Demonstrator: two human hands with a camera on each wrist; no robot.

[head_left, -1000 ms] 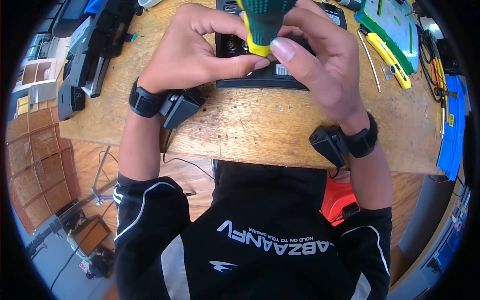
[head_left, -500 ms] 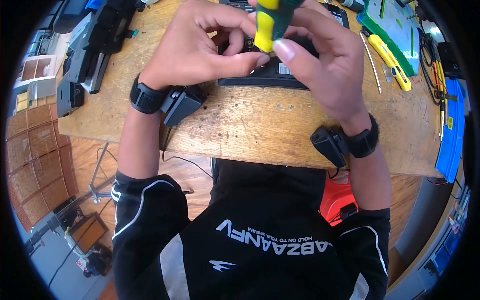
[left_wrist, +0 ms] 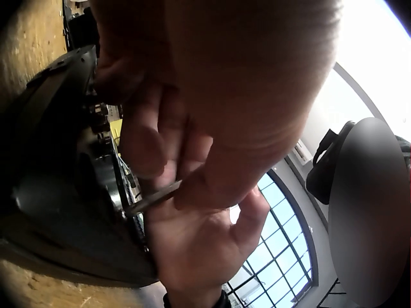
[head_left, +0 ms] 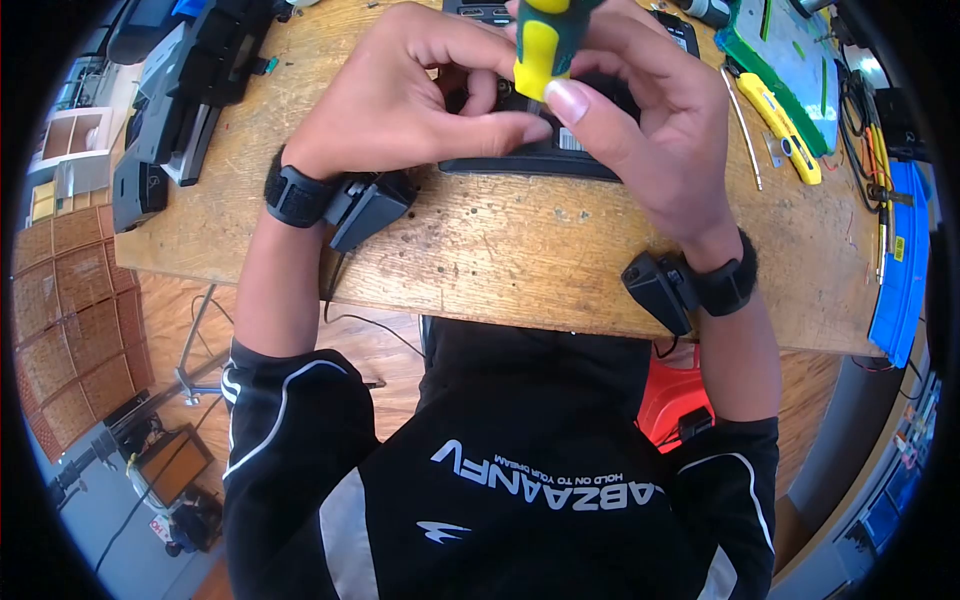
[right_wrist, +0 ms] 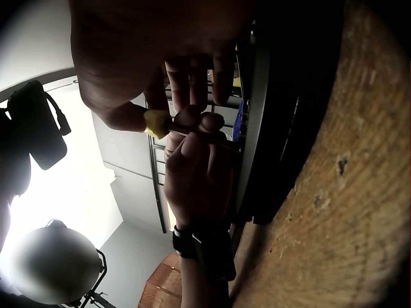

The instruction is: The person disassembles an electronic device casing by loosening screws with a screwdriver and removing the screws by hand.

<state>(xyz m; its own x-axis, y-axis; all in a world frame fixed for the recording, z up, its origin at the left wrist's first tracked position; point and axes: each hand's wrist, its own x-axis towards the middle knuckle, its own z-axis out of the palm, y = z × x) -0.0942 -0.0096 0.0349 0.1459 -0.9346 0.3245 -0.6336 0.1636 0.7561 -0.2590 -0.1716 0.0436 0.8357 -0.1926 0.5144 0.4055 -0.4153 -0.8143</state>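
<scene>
- While the right hand (head_left: 655,140) grips the screwdriver (head_left: 541,62) by its yellow-and-green handle, the left hand (head_left: 395,105) pinches its shaft (left_wrist: 154,198); best let the right turn and the left only guide
- Its tip seems to meet the black device (head_left: 490,166), so steady, straight pressure should limit slipping
- Beneath both hands, the device lies on the wooden table (head_left: 500,245), utility knife (head_left: 780,122) well to the right

A green-yellow screwdriver (head_left: 541,50) slants toward a black device (head_left: 535,162), tip perhaps touching.
</scene>
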